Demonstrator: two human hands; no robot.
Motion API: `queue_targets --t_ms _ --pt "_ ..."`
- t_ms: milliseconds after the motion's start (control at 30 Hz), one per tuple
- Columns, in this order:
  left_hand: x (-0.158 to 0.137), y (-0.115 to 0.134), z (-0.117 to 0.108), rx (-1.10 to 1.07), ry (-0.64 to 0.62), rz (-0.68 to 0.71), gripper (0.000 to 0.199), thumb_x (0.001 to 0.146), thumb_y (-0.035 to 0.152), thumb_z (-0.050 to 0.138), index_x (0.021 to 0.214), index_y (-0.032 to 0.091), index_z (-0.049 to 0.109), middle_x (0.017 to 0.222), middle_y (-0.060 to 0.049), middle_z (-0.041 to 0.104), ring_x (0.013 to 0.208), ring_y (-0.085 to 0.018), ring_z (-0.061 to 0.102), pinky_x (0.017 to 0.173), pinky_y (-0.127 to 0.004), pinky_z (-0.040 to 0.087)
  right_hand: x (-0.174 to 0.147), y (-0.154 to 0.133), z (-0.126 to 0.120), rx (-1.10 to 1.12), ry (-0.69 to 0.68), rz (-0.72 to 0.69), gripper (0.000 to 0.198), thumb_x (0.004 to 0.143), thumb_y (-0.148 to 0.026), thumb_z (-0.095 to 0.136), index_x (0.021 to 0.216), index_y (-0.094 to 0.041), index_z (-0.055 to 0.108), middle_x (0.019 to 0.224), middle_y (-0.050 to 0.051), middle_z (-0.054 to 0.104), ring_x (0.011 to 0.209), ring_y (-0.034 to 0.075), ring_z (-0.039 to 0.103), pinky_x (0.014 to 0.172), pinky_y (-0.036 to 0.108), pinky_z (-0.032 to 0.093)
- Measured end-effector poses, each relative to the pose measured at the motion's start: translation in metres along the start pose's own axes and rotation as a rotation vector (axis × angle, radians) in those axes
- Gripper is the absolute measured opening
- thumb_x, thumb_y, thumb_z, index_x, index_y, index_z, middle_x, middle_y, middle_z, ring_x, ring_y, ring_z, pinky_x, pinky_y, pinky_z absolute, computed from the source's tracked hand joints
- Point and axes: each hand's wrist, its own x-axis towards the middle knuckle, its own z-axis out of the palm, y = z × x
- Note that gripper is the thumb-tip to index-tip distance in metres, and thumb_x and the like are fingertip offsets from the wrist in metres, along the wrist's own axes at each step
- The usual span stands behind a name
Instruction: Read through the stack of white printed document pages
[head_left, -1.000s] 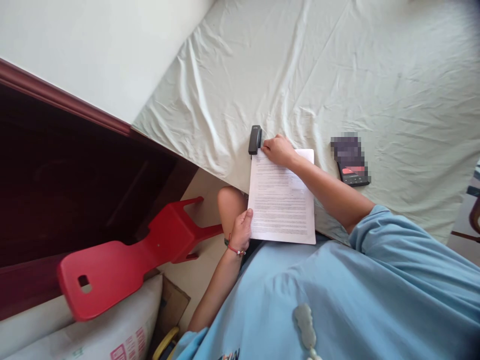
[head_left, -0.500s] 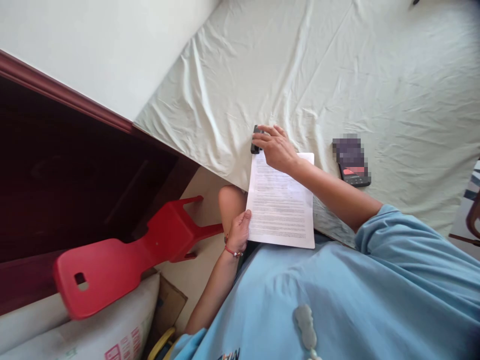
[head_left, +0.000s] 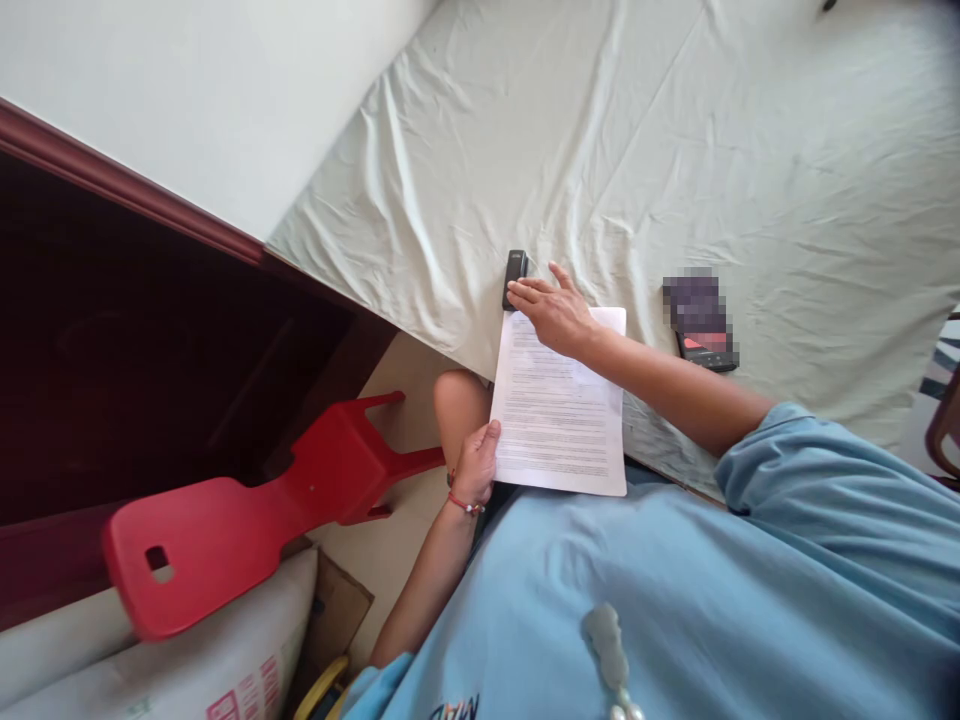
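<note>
My left hand (head_left: 478, 462) pinches the lower left edge of a printed paper sheet (head_left: 559, 430), thumb on top; whether several sheets lie together I cannot tell. The paper rests partly on the bed edge and partly over my lap. A small black stapler (head_left: 516, 265) sits at the paper's top left corner. Stretched over the top of the page, my right hand (head_left: 556, 312) has its fingertips on the stapler's near end. Its fingers are extended, with the thumb held apart from them. The hand covers part of the upper print.
A phone (head_left: 705, 325), blurred in part, lies on the pale bedsheet (head_left: 480, 150) to the right. On the floor at left stands a red plastic chair (head_left: 195, 550), near a white printed sack (head_left: 247, 640) and a cardboard box (head_left: 345, 600). A white wall (head_left: 187, 120) borders the bed.
My right hand has slid back toward me along the stapler, uncovering more of its top, and its fingers lie flatter. The left hand and the paper have hardly moved.
</note>
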Motion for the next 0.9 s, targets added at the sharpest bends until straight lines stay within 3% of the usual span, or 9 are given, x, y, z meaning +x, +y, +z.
queue_targets --t_ms 100,200,367,600,767,900 --pt "-0.002 0.001 0.003 -0.006 -0.004 0.004 0.067 0.068 0.073 0.083 0.089 0.01 0.076 0.087 -0.014 0.079 0.095 -0.032 0.077 0.087 -0.044 0.062 -0.002 0.0 0.004 0.046 0.045 0.02 0.063 0.094 0.0 0.035 0.147 -0.024 0.057 0.16 0.004 0.052 0.15 0.023 0.044 0.129 0.06 0.012" --pt "-0.006 0.0 0.006 -0.011 -0.018 -0.007 0.067 0.068 0.074 0.082 0.089 0.01 0.076 0.087 -0.014 0.08 0.093 -0.032 0.077 0.087 -0.044 0.062 -0.014 -0.004 0.003 0.111 0.137 0.082 0.059 0.096 -0.003 0.035 0.148 -0.021 0.056 0.162 0.006 0.049 0.149 0.025 0.044 0.126 0.055 0.025" --pt "-0.009 -0.012 0.007 -0.026 -0.018 -0.022 0.067 0.07 0.073 0.082 0.091 0.01 0.076 0.089 -0.015 0.08 0.097 -0.032 0.077 0.09 -0.045 0.061 -0.062 -0.009 -0.006 0.134 0.186 0.188 0.044 0.1 -0.014 0.043 0.138 -0.014 0.064 0.15 0.014 0.06 0.134 0.031 0.053 0.113 0.049 0.044" --pt "-0.009 -0.025 0.015 -0.018 -0.011 0.025 0.062 0.076 0.071 0.077 0.097 0.012 0.077 0.097 -0.013 0.08 0.106 -0.031 0.074 0.095 -0.043 0.059 -0.121 0.007 -0.005 0.022 0.177 0.328 0.03 0.101 -0.02 0.048 0.104 -0.019 0.077 0.138 0.012 0.068 0.138 0.034 0.049 0.109 0.054 0.045" --pt "-0.013 -0.028 0.015 0.0 -0.031 0.031 0.057 0.084 0.069 0.072 0.099 0.013 0.076 0.097 -0.012 0.079 0.102 -0.028 0.074 0.092 -0.039 0.058 -0.137 0.014 0.002 0.041 0.234 0.381 0.029 0.1 -0.019 0.049 0.107 -0.024 0.077 0.133 0.01 0.07 0.135 0.033 0.051 0.109 0.056 0.043" --pt "-0.011 -0.034 0.007 0.051 0.021 0.058 0.05 0.086 0.066 0.071 0.092 0.016 0.071 0.089 -0.007 0.076 0.085 -0.02 0.07 0.078 -0.03 0.055 -0.139 0.017 0.007 0.031 0.248 0.392 0.03 0.1 -0.019 0.048 0.109 -0.026 0.077 0.133 0.008 0.071 0.131 0.031 0.054 0.111 0.052 0.041"
